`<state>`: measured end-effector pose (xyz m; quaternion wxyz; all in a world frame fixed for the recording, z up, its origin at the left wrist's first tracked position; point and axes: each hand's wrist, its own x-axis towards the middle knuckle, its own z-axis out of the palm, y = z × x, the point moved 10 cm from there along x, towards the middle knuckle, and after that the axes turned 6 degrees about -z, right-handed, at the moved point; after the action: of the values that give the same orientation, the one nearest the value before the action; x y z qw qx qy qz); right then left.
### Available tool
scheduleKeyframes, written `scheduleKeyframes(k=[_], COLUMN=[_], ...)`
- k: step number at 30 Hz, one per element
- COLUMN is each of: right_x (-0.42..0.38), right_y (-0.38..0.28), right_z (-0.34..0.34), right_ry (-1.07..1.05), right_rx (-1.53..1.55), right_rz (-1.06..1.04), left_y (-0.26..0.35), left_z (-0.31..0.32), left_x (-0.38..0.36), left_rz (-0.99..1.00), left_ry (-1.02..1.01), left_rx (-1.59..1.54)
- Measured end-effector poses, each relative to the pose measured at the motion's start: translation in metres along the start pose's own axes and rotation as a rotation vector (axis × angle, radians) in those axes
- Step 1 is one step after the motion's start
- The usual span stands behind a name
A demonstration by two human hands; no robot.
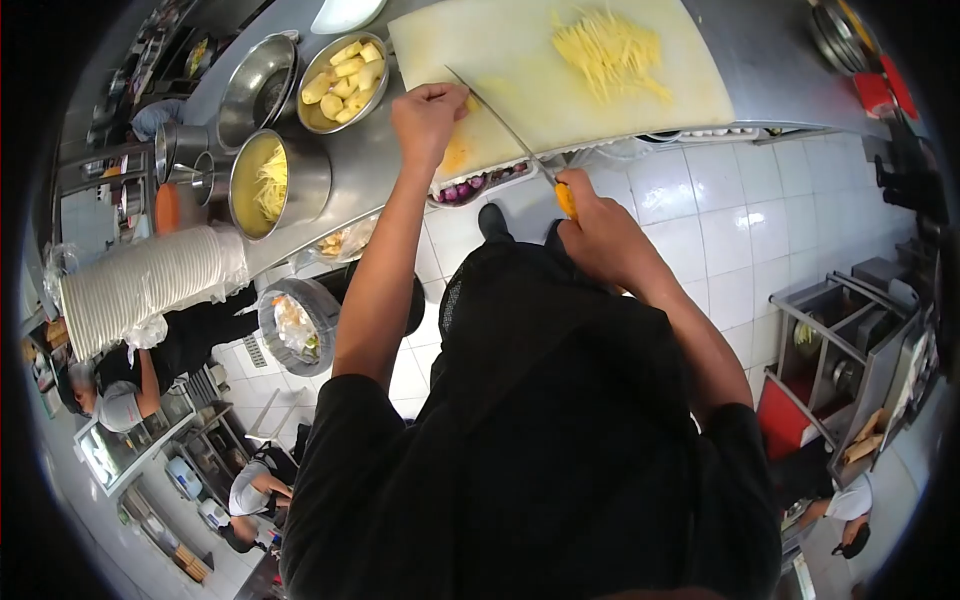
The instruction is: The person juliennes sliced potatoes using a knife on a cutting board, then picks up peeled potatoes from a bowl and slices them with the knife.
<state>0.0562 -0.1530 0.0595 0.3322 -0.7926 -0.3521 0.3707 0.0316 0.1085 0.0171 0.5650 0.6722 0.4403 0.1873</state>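
Observation:
My right hand (600, 228) is closed round the yellow handle of a knife (515, 135), whose blade reaches over the near edge of a white cutting board (510, 45). The blade's tip lies close to my left hand (430, 112). That hand is closed, fingers pinched together at the board's left edge, and what it holds is too small to make out. A pile of thin yellow strips (612, 52) sits on the board's far right part. Left of the board stand a bowl of peeled yellow pieces (345, 84) and a metal pot with cut strips (270, 182).
Empty metal bowls (255, 90) and a long stack of white containers (150, 285) stand on the left. Below the counter are purple onions (462, 190) and a waste bin (297, 325). Several people are at left and lower right. Red objects (885, 88) lie upper right.

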Motion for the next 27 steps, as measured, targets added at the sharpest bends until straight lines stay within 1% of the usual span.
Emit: scheduleKeyframes(k=[2, 5, 7, 10, 14, 23, 27], right_x=[-0.001, -0.003, -0.005, -0.008, -0.014, -0.012, -0.013], right_y=[0.002, 0.003, 0.004, 0.002, -0.005, -0.006, -0.008], right_z=[-0.001, -0.002, -0.001, 0.0, 0.003, 0.005, 0.003], right_ry=[-0.005, 0.001, -0.016, 0.039, 0.025, 0.034, 0.037], right_rx=[0.004, -0.028, -0.06, -0.065, -0.095, -0.141, -0.132], right_rz=[0.037, 0.048, 0.04, 0.015, 0.008, -0.009, -0.002], left_y=[-0.006, -0.014, -0.015, -0.014, -0.014, -0.016, -0.007], left_z=[0.0, -0.001, -0.003, -0.005, -0.003, -0.001, 0.002], left_x=[0.005, 0.003, 0.001, -0.001, -0.003, 0.007, 0.003], left_rz=[-0.011, -0.069, -0.078, -0.082, -0.072, -0.099, -0.113], left_ry=[-0.011, -0.023, -0.008, -0.005, 0.022, 0.002, -0.028], left_rx=[-0.047, -0.236, -0.251, -0.282, -0.346, -0.327, -0.23])
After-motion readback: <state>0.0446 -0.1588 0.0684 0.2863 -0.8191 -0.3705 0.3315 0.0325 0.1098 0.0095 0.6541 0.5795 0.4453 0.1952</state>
